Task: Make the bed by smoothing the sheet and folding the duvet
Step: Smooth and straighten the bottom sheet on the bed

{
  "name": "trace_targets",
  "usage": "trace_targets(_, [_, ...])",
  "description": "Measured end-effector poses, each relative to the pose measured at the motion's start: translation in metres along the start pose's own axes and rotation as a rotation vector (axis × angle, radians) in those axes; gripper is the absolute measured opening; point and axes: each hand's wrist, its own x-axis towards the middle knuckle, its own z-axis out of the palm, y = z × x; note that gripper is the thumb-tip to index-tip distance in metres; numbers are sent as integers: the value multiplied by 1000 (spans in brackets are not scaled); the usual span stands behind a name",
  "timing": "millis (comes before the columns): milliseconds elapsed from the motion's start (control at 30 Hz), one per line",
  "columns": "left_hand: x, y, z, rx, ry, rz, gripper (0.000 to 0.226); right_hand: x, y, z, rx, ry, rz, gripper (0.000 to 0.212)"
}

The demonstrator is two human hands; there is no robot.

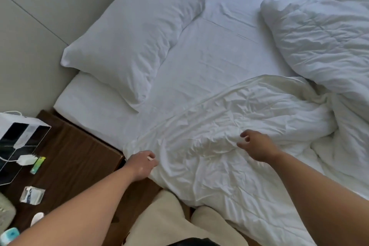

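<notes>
A crumpled white duvet (229, 146) lies bunched over the near and right part of the bed. The white fitted sheet (209, 60) shows bare in the middle, with a few creases. My left hand (141, 164) is at the duvet's near left corner by the bed's edge, fingers curled and pinching a bit of white cloth. My right hand (257, 146) hovers over the duvet's middle with fingers loosely curled and spread, holding nothing.
A white pillow (129, 36) leans at the head of the bed against the beige wall (40, 26). A dark wooden nightstand (75, 152) at the left carries a white box (18, 146), a charger (27, 159) and small items. My pale trousers (169, 221) touch the bed's side.
</notes>
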Motion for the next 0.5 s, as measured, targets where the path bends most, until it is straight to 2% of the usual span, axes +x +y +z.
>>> trace_targets(167, [115, 69, -25, 98, 26, 136, 49, 106, -21, -25, -239, 92, -69, 61])
trace_targets(267, [196, 105, -19, 93, 102, 236, 63, 189, -35, -26, -520, 34, -183, 80])
trace_targets(333, [241, 122, -8, 113, 92, 280, 74, 244, -42, -27, -684, 70, -241, 94])
trace_targets(400, [273, 131, 3, 209, 118, 347, 75, 292, -41, -32, -752, 122, -213, 107])
trace_targets(467, [293, 131, 9, 219, 172, 397, 64, 325, -36, -32, -736, 151, -192, 104])
trace_targets(500, [301, 130, 9, 194, 184, 410, 60, 335, -31, -29, -724, 176, -222, 93])
